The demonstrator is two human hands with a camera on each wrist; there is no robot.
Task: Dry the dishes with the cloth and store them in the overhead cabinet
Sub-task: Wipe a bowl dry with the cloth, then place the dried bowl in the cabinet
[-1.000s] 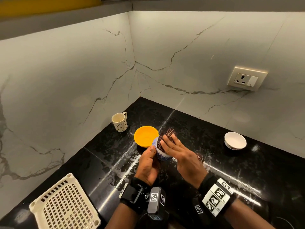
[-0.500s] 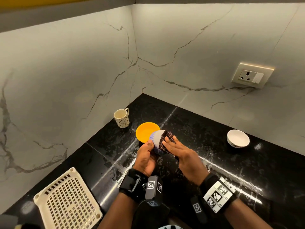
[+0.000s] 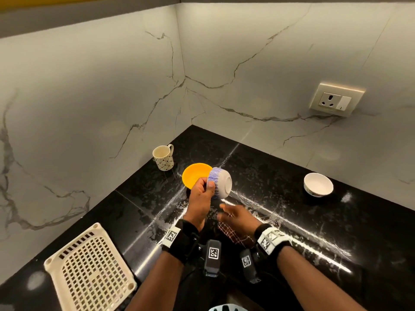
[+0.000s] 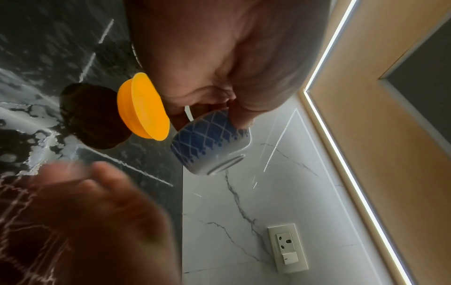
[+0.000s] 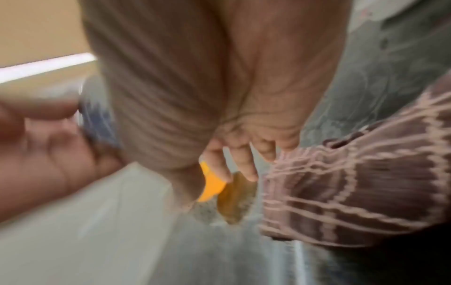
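Observation:
My left hand [image 3: 205,185] grips a blue-patterned white bowl [image 3: 221,182] by its rim and holds it on its side above the black counter, base toward the right. In the left wrist view my thumb pinches the bowl [image 4: 209,142] at its edge. My right hand [image 3: 226,209] hovers lower and nearer, fingers spread and holding nothing. The brown checked cloth [image 3: 233,235] lies under my right wrist on the counter. It shows beside my right fingers in the blurred right wrist view, the cloth [image 5: 354,192] apart from them.
An orange bowl [image 3: 194,175] sits just behind the held bowl, a patterned mug [image 3: 163,157] stands by the left wall, and a white bowl [image 3: 318,184] is at the right. A cream perforated basket [image 3: 89,270] lies near left. A wall socket [image 3: 336,99] is at the upper right.
My right hand has come off the bowl with the cloth and dropped toward the counter, where the cloth now lies. My left hand has lifted the bare bowl slightly.

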